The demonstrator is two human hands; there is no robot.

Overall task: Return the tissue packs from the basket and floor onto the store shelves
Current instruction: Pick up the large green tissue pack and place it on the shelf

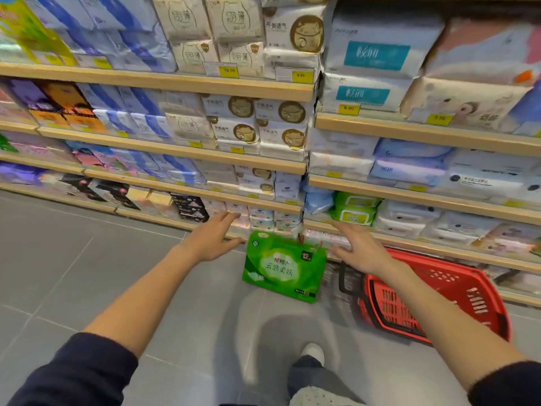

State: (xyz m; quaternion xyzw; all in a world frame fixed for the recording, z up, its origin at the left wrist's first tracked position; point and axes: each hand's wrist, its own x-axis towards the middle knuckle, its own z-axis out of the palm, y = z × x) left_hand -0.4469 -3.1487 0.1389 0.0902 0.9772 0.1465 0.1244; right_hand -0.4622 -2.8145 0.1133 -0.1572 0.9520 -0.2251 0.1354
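Note:
A large green tissue pack (283, 266) stands upright on the grey floor, leaning against the bottom shelf. My left hand (215, 237) hovers just left of it, fingers spread and empty. My right hand (355, 249) hovers just right of it, also spread and empty. Neither hand touches the pack. A red shopping basket (439, 294) lies on the floor to the right, under my right forearm; no packs show inside it. Store shelves (187, 153) filled with tissue packs rise behind.
Wooden shelf edges (409, 131) carry yellow price tags. Green wet-wipe packs (354, 208) sit on a low shelf right of centre. My shoe (313, 353) and trouser leg stand on the floor tiles near the basket. Grey floor stretches to the left.

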